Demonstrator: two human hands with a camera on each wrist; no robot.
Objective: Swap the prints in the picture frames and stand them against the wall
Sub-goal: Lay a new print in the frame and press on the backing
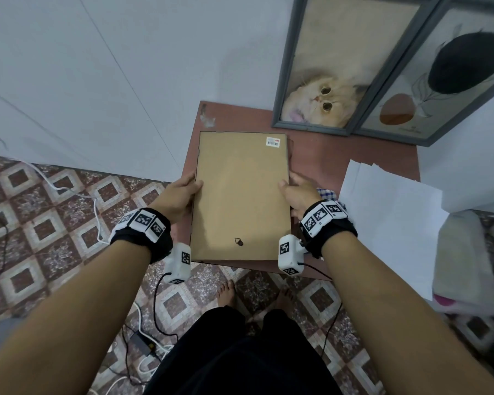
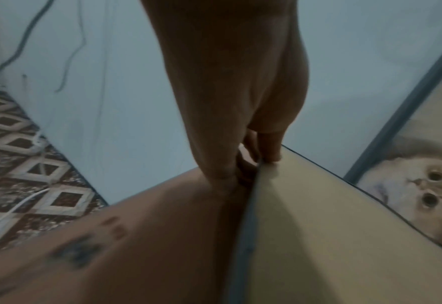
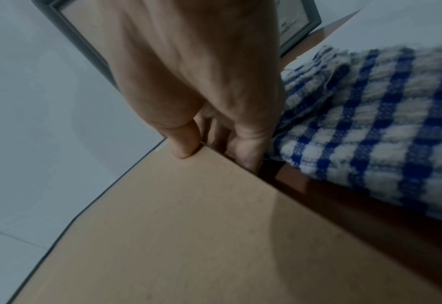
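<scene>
A picture frame (image 1: 240,195) lies face down over the small reddish table (image 1: 354,155), its brown backing board up, with a barcode sticker at the far right corner and a hanger near me. My left hand (image 1: 183,192) grips its left edge (image 2: 256,181), thumb on top and fingers under. My right hand (image 1: 295,191) grips the right edge (image 3: 214,152) the same way. Two grey frames lean against the wall behind: one with a cat print (image 1: 325,81), one with an abstract leaf print (image 1: 445,81).
White paper sheets (image 1: 388,218) lie on the table's right side, over a blue checked cloth (image 3: 370,123). A folded towel (image 1: 462,263) sits further right. White and black cables (image 1: 69,192) run over the tiled floor at left. My bare feet (image 1: 226,292) stand below the table's front edge.
</scene>
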